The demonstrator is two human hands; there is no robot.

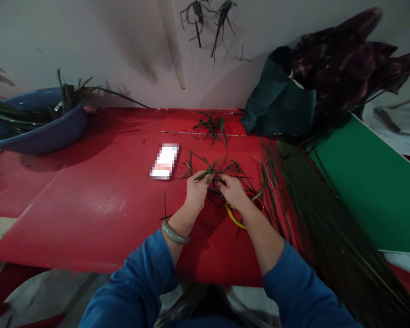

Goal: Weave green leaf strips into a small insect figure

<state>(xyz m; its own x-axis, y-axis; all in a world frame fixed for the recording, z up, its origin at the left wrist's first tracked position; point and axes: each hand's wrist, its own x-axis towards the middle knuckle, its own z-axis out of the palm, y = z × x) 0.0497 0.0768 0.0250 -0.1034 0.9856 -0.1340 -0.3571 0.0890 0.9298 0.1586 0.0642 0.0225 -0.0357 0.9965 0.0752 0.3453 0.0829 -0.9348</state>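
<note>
Between my two hands is a small woven figure of green leaf strips (210,169), its thin ends sticking out several ways. My left hand (196,189) pinches it from the left, fingers closed. From the right, my right hand (231,189) closes its fingertips at the figure's lower right side; just what strip they grip is too small to make out. Under my right wrist lie scissors with a yellow and red handle (235,217), partly hidden. Loose leaf scraps (237,168) are scattered on the red tabletop (123,191) just beyond my hands.
A phone (164,161) lies left of my hands. Finished-looking leaf figures (212,126) sit farther back. Long leaf strips (314,209) run along the right, beside a green board (369,187). A blue basin (51,132) stands far left, a dark green bag (280,100) back right.
</note>
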